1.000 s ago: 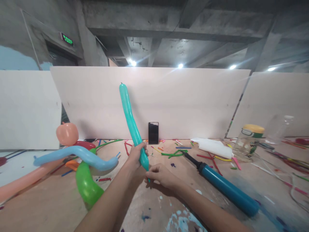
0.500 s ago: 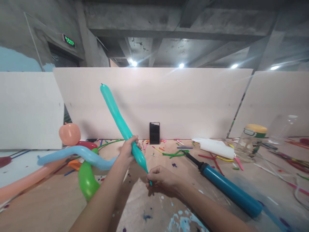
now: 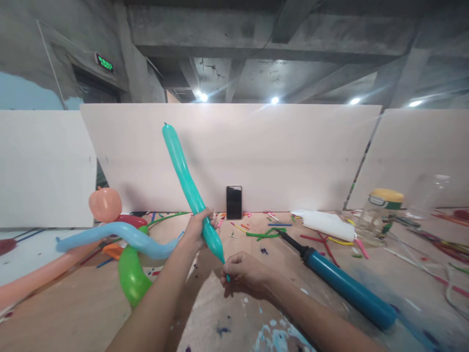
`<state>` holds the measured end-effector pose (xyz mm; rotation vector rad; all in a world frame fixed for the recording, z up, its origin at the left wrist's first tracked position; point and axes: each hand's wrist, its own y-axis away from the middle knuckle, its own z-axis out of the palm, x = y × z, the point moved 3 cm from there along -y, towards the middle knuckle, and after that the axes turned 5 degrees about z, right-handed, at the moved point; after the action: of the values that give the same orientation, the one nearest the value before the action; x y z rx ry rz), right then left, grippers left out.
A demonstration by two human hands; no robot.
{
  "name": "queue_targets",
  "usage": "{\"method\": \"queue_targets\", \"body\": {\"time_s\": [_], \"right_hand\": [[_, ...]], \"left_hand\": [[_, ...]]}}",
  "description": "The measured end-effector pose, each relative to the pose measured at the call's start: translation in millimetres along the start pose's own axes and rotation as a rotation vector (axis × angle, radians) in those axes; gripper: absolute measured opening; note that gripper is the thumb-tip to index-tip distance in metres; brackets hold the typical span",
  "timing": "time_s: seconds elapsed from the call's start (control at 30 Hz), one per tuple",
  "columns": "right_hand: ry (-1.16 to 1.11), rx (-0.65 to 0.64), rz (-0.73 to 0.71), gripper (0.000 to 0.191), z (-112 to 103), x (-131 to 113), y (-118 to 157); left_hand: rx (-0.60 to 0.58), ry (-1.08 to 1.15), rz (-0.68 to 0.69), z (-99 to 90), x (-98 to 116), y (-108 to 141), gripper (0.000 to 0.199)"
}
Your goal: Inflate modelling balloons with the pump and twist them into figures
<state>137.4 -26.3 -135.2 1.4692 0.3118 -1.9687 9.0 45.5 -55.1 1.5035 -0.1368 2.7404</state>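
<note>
A long teal modelling balloon [image 3: 187, 183] slants up and to the left above the table, its dark-tipped closed end at the top. My left hand [image 3: 196, 229] is wrapped around its lower part. Lower down, my right hand [image 3: 247, 271] pinches the narrow neck, and a short bit of the teal tail shows below the fingers. Some of my right fingertips are hidden behind the hand. To the right of my hands lies a blue hand pump [image 3: 348, 286] with a black nozzle.
Inflated balloons lie at left: light blue [image 3: 124, 232], green [image 3: 132, 276] and a round peach one [image 3: 105, 204]. A phone [image 3: 234, 202] leans on the white panel [image 3: 278, 156]. At right are a white roll [image 3: 328, 226], a yellow-lidded jar [image 3: 383, 215] and scattered uninflated balloons.
The balloon's upper end has swung a little to the right and up, and my left hand has shifted slightly right with it. My right hand stays at the neck.
</note>
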Motion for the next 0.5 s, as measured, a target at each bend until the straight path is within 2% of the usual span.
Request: {"method": "queue_targets", "body": {"time_s": [0.27,0.5], "right_hand": [[0.038,0.084,0.058,0.020,-3.1,4.5,1.0],[0.043,0.077,0.009,0.018,-1.8,3.1,0.6]], "left_hand": [[-0.018,0.019,-0.018,-1.6,2.5,-0.4,0.021],[-0.015,-0.001,-0.058,0.4,-6.5,1.8,0.021]]}}
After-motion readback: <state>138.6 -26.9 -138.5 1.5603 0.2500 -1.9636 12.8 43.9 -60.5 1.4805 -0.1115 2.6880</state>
